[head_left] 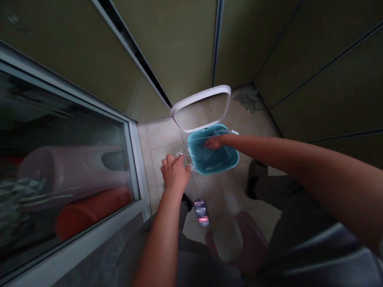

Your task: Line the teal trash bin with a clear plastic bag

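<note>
A teal trash bin [206, 170] stands on the tiled floor, its white rim ring [201, 97] tipped up at the back. A clear plastic bag [212, 157] lines the bin, and some of it bunches over the left edge. Just left of the bin, my left hand [176, 171] is closed on the gathered edge of this bag. My right hand [214, 142] reaches over the right side into the bin's opening, against the bag. Its fingers are partly hidden and blurred, so their grip is unclear.
A phone [202, 213] lies on the floor between my feet. Greenish panels [179, 44] close off the back and right. At left is a framed glass pane [68, 167] with a pink tub and a red container behind it. A grey cloth [249, 97] lies in the back corner.
</note>
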Available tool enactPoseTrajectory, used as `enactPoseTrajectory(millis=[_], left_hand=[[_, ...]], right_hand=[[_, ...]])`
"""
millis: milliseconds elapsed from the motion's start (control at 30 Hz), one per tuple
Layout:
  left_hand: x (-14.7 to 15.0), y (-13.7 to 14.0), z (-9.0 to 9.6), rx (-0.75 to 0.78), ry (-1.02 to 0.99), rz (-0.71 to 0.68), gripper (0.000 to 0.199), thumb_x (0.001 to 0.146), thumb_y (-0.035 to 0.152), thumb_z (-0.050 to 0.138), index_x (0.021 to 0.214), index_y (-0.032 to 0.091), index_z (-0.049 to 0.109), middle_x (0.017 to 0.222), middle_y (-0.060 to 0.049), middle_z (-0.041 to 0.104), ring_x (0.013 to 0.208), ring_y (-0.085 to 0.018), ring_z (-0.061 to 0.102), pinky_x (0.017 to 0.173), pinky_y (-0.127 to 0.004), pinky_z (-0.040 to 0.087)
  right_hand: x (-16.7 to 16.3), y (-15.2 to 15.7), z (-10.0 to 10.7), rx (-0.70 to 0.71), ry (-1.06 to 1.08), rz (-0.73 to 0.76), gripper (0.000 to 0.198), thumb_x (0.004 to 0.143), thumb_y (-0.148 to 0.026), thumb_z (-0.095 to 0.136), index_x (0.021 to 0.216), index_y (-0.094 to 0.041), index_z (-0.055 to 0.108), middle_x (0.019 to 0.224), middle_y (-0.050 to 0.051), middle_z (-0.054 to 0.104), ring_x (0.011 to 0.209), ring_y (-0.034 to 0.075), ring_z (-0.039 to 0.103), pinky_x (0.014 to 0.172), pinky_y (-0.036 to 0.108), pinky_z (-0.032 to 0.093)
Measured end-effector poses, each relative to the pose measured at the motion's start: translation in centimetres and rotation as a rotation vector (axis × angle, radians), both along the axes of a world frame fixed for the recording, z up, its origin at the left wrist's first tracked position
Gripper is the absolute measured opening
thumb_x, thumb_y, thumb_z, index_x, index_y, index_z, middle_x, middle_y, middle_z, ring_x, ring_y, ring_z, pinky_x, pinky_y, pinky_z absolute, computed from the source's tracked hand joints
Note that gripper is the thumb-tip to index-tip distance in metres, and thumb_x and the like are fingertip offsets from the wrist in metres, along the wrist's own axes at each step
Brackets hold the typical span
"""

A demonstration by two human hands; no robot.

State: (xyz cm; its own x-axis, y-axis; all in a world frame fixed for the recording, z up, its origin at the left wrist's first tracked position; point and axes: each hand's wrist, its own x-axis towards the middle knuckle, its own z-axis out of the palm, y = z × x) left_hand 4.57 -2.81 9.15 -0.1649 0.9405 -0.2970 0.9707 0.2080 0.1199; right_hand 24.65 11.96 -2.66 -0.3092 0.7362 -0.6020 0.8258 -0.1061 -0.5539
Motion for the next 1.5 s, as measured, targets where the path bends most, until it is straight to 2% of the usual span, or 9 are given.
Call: enactPoseTrajectory(millis=[100,233,367,500,633,800,1033,1367,1500], left_hand=[[0.7,-0.3,1.3,0.091,0.058,-0.001,0.039,0.090,0.034,0.067,0.128,0.026,0.071,0.121,-0.018,0.054,0.120,-0.041,0.047,0.099,-0.055,0.040],[1.8,-0.5,2.0,0.182,0.005,-0.213,0.035,0.094,0.025,0.059,0.127,0.027,0.071,0.120,-0.015,0.057,0.119,-0.036,0.049,0.101,-0.051,0.038],[3.0,0.0,0.1,0.043,-0.025,-0.554,0.034,0.092,0.026,0.064,0.125,0.029,0.071,0.121,-0.010,0.064,0.118,-0.031,0.053,0.103,-0.047,0.037],[4.0,0.7,-3.2,-0.092,0.026,-0.744,0.045,0.088,0.042,0.072,0.130,0.026,0.068,0.126,-0.012,0.066,0.123,-0.033,0.055,0.107,-0.048,0.036],[4.4,0.6,-6.6,-0.213,-0.018,-0.787,0.065,0.085,0.053,0.074,0.141,0.021,0.061,0.133,-0.017,0.067,0.127,-0.036,0.058,0.113,-0.050,0.034],[4.3,-0.1,-9.1,-0.300,-0.055,-0.753,0.041,0.089,0.042,0.072,0.128,0.026,0.072,0.128,-0.013,0.073,0.124,-0.034,0.063,0.114,-0.050,0.033],[3.3,-0.4,-9.7,-0.236,-0.133,-0.726,0.027,0.093,0.046,0.068,0.108,0.026,0.079,0.113,-0.009,0.078,0.112,-0.029,0.069,0.104,-0.045,0.039],[2.1,-0.5,-9.2,-0.165,-0.234,-0.655,0.007,0.087,0.031,0.074,0.087,0.025,0.076,0.097,-0.002,0.079,0.099,-0.024,0.068,0.101,-0.041,0.038],[1.8,-0.9,-8.8,-0.110,-0.208,-0.702,0.010,0.089,0.030,0.069,0.088,0.025,0.077,0.102,-0.005,0.076,0.102,-0.026,0.064,0.098,-0.042,0.039]], right_hand=[[2.7,1.1,3.7,-0.072,-0.002,0.135,0.024,0.096,-0.017,0.062,0.115,-0.013,0.077,0.093,0.004,0.078,0.076,0.014,0.071,0.079,0.026,0.056],[7.2,-1.1,8.3,0.252,-0.188,0.172,0.032,0.097,-0.021,0.057,0.123,-0.015,0.075,0.123,0.012,0.074,0.112,0.027,0.069,0.097,0.031,0.051],[9.3,-7.2,10.4,0.401,-0.226,0.215,0.035,0.098,-0.024,0.049,0.123,-0.020,0.074,0.128,0.011,0.072,0.115,0.026,0.068,0.096,0.031,0.051],[9.3,-12.0,9.2,0.367,-0.221,0.416,0.039,0.094,-0.029,0.058,0.130,-0.025,0.071,0.137,0.009,0.067,0.120,0.028,0.065,0.096,0.033,0.052],[9.1,-13.2,6.2,0.507,-0.223,0.647,0.050,0.087,-0.029,0.069,0.137,-0.022,0.067,0.147,0.013,0.059,0.134,0.033,0.053,0.109,0.042,0.045],[8.9,-12.5,2.6,0.469,-0.243,0.826,0.051,0.085,-0.030,0.075,0.134,-0.020,0.069,0.129,0.015,0.070,0.130,0.032,0.057,0.118,0.049,0.032],[8.2,-11.0,1.9,0.382,-0.289,0.826,0.020,0.084,-0.030,0.081,0.102,-0.022,0.081,0.108,0.012,0.078,0.113,0.030,0.068,0.115,0.045,0.035],[9.1,-10.6,3.1,0.311,-0.281,0.689,0.018,0.083,-0.030,0.082,0.101,-0.027,0.082,0.104,0.008,0.078,0.106,0.026,0.069,0.088,0.030,0.048],[10.0,-10.8,3.2,0.302,-0.227,0.629,0.016,0.087,-0.026,0.075,0.101,-0.028,0.082,0.110,0.006,0.077,0.111,0.024,0.067,0.088,0.026,0.048]])
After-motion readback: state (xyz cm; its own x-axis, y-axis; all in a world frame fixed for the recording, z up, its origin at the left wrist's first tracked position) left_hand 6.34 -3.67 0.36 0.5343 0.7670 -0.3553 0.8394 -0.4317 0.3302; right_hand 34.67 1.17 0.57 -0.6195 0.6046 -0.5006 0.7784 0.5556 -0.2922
